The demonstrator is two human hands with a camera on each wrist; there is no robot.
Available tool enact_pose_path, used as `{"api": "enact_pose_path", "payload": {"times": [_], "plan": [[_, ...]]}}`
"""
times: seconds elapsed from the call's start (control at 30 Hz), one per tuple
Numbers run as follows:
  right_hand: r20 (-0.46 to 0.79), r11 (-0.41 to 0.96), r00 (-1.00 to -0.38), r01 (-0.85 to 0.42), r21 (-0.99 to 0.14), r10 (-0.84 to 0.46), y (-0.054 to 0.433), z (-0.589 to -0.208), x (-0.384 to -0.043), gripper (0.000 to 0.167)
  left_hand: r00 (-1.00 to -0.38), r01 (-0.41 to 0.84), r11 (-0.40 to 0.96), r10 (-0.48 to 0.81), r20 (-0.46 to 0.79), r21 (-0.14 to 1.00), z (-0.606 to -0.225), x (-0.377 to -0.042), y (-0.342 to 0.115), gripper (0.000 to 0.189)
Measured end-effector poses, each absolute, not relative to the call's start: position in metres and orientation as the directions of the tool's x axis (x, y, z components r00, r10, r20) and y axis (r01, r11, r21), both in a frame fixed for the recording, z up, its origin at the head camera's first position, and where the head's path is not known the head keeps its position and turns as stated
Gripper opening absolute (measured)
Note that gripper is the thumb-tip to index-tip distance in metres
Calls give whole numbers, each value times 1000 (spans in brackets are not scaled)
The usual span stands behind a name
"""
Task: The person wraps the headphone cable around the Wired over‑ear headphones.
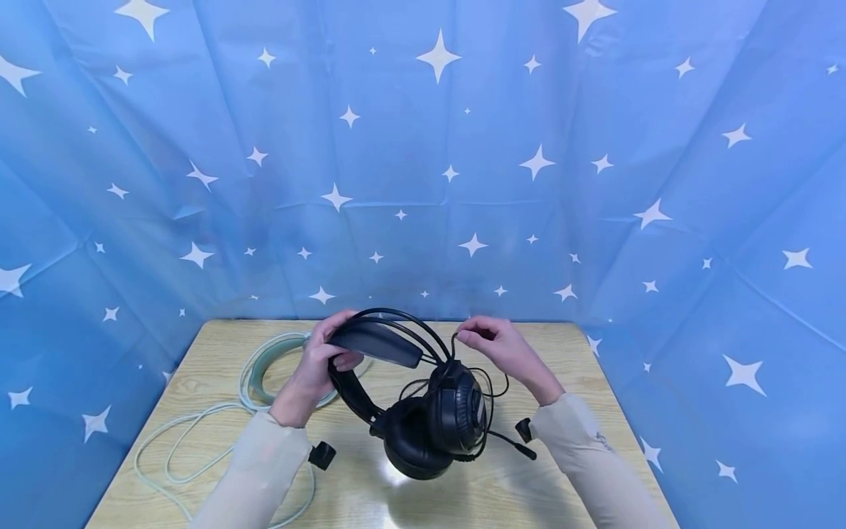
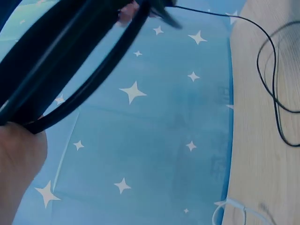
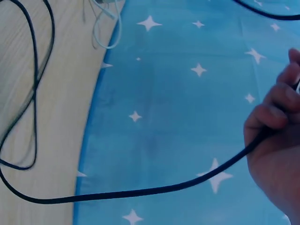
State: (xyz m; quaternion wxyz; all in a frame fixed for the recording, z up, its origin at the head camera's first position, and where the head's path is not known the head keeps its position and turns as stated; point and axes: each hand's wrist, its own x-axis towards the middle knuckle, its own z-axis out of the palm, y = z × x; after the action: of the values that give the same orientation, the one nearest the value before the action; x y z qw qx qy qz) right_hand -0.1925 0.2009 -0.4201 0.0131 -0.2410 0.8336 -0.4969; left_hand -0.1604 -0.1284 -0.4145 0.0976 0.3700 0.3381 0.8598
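A black over-ear headset (image 1: 456, 411) is held tilted over the table, ear cups low and headband up. My left hand (image 1: 313, 371) grips the headband's left side, thumb and fingers round the padded strap (image 1: 377, 342) and the thin outer bars. In the left wrist view, the bars (image 2: 93, 84) cross above part of that hand (image 2: 21, 150). Near the top of the right ear cup, my right hand (image 1: 500, 349) holds the headset's black cable. The right wrist view shows the fingers (image 3: 281, 101) curled round this cable (image 3: 140, 192). A microphone boom (image 1: 518, 445) points out to the right.
On the left of the wooden table (image 1: 357, 507) lies a pale green curved band (image 1: 261, 367) with mint-coloured cord (image 1: 175, 422) looped around and below it. More black cable (image 2: 276, 108) lies in loops on the table. A blue star-patterned cloth (image 1: 423, 242) hangs behind and at both sides.
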Motion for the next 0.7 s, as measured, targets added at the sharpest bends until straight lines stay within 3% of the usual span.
{"api": "enact_pose_path", "payload": {"times": [0.4,0.7], "plan": [[205,456,-934,-325,-828,-293,201,-439,-209,22,-628,-64,-841,452,633,537,-412,-159,-121,39],[301,376,-875,-443,-814,-379,203,-467,-204,23,-647,-68,-889,385,659,452,-397,-159,-112,30]]}}
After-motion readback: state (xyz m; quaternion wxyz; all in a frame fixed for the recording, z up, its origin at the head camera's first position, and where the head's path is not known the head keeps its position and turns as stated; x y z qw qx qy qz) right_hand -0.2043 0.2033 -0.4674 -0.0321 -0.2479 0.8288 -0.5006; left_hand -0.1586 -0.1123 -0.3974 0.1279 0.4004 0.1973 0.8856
